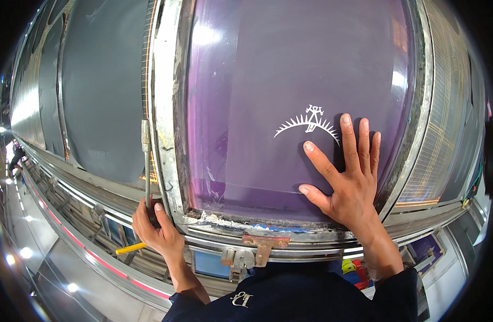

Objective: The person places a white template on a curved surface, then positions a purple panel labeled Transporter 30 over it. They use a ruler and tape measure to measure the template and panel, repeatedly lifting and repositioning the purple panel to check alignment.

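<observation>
A purple printing screen [214,145] in a worn metal frame [166,102] fills the middle. On it shows a white spiked-arc design with a small figure [311,119]. My right hand [346,188] lies on the screen just below and right of that design, fingers spread, holding nothing. Beside the frame's lower left corner, my left hand [159,229] is closed around the lower end of an upright metal rod [147,166]. Something dark sits between its thumb and fingers, partly hidden. A yellow stick-like handle [131,248] pokes out beneath that hand; its other end is hidden.
Dark panels [104,91] lie to the left, and a sheet with a yellow grid [437,129] to the right. A metal rail with a rusty bracket [265,242] runs along the near edge. Red and yellow items [355,271] show below my right wrist.
</observation>
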